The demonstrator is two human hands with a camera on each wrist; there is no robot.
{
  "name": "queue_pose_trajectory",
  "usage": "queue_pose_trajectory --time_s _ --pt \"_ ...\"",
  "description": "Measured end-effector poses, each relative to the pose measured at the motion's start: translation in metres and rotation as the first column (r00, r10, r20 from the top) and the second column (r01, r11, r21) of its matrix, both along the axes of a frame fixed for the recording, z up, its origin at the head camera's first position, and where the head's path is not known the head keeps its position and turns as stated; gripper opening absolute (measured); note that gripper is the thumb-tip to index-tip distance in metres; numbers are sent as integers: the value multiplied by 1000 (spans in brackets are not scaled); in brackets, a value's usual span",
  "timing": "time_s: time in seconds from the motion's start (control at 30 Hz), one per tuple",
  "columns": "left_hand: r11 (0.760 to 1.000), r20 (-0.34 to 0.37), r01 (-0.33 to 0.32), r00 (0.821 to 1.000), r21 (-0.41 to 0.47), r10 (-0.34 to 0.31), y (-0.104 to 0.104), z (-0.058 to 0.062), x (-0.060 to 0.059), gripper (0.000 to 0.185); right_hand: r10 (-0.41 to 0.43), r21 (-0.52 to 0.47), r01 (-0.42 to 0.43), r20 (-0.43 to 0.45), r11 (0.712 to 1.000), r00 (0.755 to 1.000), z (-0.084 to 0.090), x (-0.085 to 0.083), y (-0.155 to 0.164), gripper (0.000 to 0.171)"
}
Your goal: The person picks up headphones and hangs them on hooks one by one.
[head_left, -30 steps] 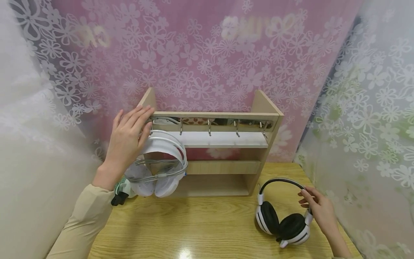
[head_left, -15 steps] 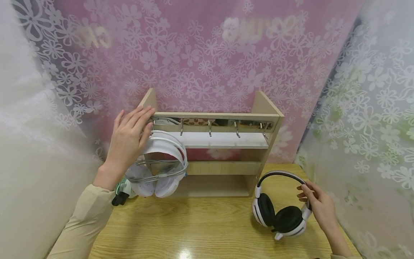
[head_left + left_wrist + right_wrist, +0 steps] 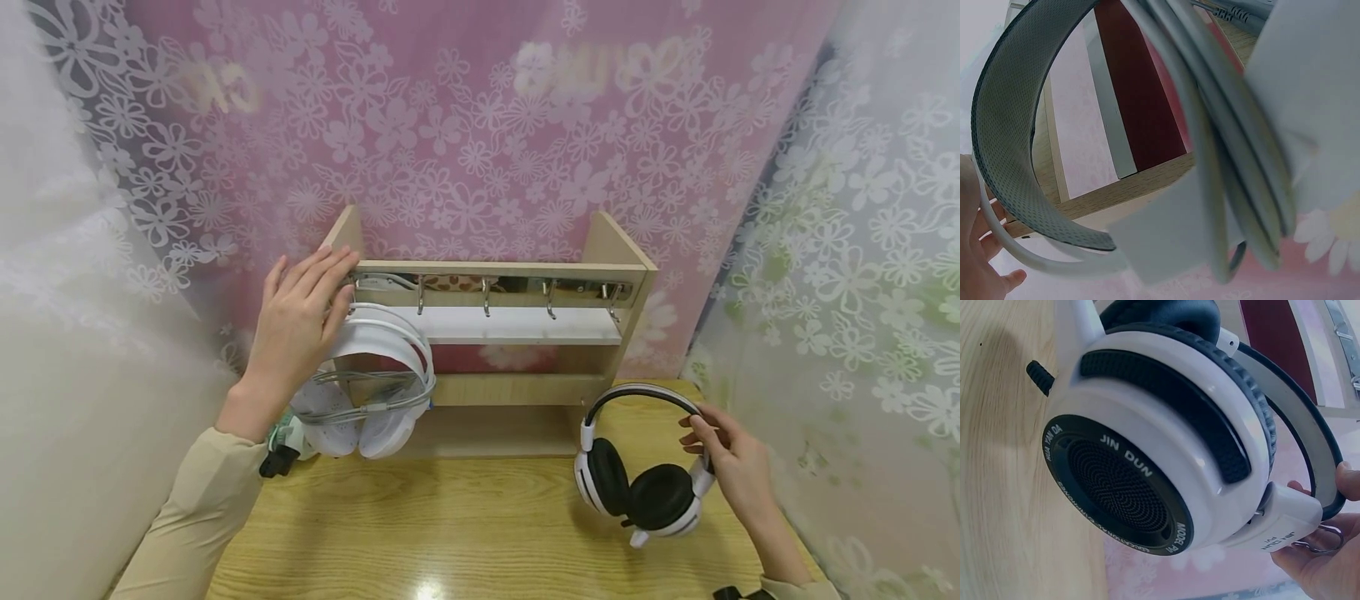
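At the right in the head view, my right hand (image 3: pixel 738 467) grips the band of black-and-white headphones (image 3: pixel 660 497) at its right side. Their ear cups hang low over the table, and in the right wrist view one white cup (image 3: pixel 1210 444) fills the middle. My left hand (image 3: pixel 296 321) rests on the upper left corner of a wooden rack (image 3: pixel 517 389), fingers extended. Below that hand, white headphones (image 3: pixel 386 342) hang at the rack's left end, a grey cable (image 3: pixel 375 408) wound round them. The left wrist view shows their padded headband (image 3: pixel 1007 119) close up.
Along the rack's top runs a metal strip with several hooks (image 3: pixel 486 298). Left of the rack, a green-and-white item with a black end (image 3: pixel 279 460) lies on the wooden table (image 3: pixel 450 525). Floral-patterned walls (image 3: pixel 465 150) stand behind and at both sides.
My right hand has moved up and left, carrying the black-and-white headphones toward the rack's right side. My left hand and the white headphones stay in place.
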State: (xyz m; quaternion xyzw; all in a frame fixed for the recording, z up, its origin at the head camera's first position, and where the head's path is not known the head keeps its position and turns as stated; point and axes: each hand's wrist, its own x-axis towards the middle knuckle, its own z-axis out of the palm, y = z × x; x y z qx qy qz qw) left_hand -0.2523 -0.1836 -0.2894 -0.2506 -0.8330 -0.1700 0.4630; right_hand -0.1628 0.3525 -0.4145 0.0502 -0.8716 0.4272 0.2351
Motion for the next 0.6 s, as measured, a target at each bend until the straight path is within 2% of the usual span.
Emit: queue_pose_trajectory --time_s 0.2,0.6 --pt "1000 -5 0 1000 1 0 0 0 0 40 -3 28 4 -14 1000 1000 2 -2 -6 33" --pt "1000 -6 0 1000 3 0 0 -1 0 40 3 18 -1 -68 1000 998 5 -6 -21 27"
